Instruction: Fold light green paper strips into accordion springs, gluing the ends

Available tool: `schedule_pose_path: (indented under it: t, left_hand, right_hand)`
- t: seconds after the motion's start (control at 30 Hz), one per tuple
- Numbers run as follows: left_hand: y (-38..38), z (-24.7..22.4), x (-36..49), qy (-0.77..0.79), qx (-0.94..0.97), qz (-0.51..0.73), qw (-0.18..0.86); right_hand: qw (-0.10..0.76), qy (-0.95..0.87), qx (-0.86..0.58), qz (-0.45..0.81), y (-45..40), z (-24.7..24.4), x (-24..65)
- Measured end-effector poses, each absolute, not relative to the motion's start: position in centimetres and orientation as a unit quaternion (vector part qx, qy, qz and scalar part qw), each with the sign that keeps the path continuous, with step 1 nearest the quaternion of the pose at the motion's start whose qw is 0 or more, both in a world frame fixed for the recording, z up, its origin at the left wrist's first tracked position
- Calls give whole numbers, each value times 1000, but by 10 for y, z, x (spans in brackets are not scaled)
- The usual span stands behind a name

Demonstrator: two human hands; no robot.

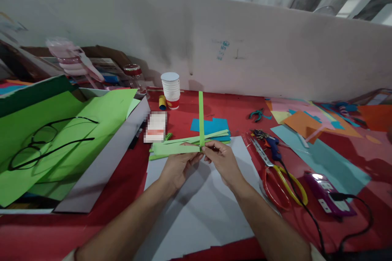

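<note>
Two green paper strips meet at a corner between my hands, above a white sheet. One paper strip stands up away from me; the paler paper strip runs off to the left. My left hand is closed, thumb and fingers pinching the strip close to the corner. Right beside it, my right hand pinches the corner, fingertips almost touching the left ones. The exact join is partly hidden by my fingers. Behind my hands lie more green strips and blue paper pieces.
At left, a box holds green sheets and eyeglasses. Stacked paper cups stand near the wall. On the right are scissors, a glue gun, a purple power strip with a cord, pliers and coloured paper.
</note>
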State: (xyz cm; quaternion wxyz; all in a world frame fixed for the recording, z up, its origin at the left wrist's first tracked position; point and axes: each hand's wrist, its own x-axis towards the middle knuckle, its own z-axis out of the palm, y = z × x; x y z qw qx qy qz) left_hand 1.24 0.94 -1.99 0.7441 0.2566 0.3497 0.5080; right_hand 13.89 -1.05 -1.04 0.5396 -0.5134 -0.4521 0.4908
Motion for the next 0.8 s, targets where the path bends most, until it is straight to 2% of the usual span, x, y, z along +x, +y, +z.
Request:
schedule_pose_path:
  t: [0.23, 0.43, 0.8]
  left_hand:
    - [12, -20, 9, 349, 274, 483, 754]
    - [14, -21, 10, 330, 273, 507, 748]
    - [7, -13, 15, 329, 243, 542, 734]
  right_hand:
    - [547, -495, -537, 409, -15, -10, 136]
    - [509, -578, -556, 312, -18, -6, 134]
    - [568, -451, -548, 418, -15, -16, 129]
